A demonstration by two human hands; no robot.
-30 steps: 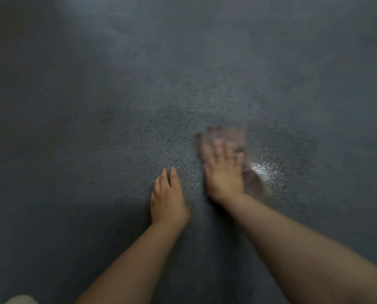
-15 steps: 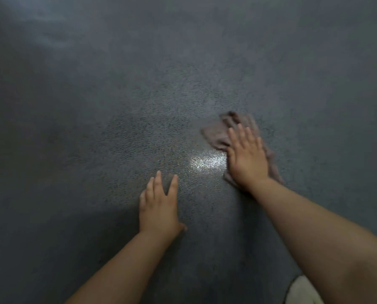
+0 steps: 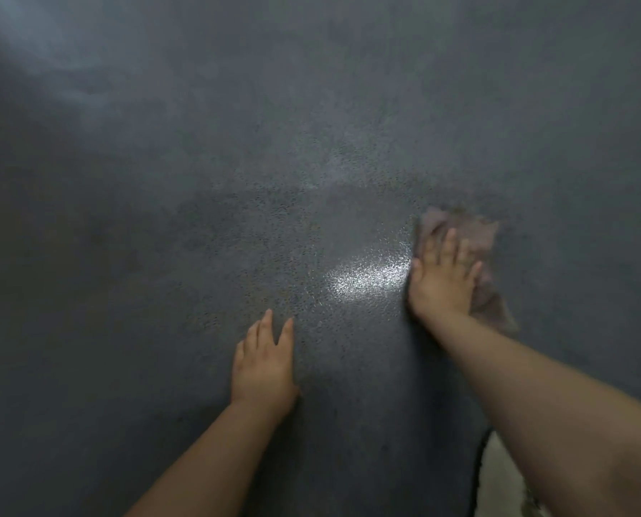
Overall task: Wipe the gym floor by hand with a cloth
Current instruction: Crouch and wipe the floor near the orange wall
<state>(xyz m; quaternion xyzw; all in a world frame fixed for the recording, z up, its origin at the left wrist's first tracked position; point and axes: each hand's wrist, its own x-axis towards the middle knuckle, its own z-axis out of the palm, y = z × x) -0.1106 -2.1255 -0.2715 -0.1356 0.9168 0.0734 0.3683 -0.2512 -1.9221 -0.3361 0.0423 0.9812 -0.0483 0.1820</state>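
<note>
The cloth [image 3: 472, 236] is pinned flat under the right hand [image 3: 442, 281], fingers spread, just right of the shiny wet patch [image 3: 367, 279], while the left hand [image 3: 263, 361] is laid open nearer in.

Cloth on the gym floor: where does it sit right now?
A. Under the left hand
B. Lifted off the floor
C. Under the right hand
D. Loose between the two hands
C: the right hand presses flat on the cloth, while the left hand rests on bare floor.
</note>
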